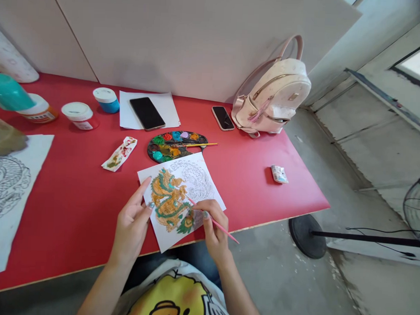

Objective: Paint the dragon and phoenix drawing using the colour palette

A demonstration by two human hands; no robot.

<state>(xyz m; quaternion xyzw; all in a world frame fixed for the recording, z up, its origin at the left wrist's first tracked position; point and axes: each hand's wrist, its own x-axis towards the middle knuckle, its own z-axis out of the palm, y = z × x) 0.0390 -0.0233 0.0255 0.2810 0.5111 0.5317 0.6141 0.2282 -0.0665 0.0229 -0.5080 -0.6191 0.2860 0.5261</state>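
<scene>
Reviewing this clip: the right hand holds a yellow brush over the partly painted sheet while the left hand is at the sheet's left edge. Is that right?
Not quite: the head view shows the right hand holding a pink brush, not a yellow one. It is over the partly painted sheet, and the left hand is at the sheet's left edge.

Left hand (134,217)'s got a partly painted dragon drawing (172,200) by its edge, right hand (215,229)'s gripping a pink paintbrush (229,234) over it. Loaded paint palette (165,150) just past that on the red bench (250,177), plus a pale pink backpack (277,93) farther back.
</scene>
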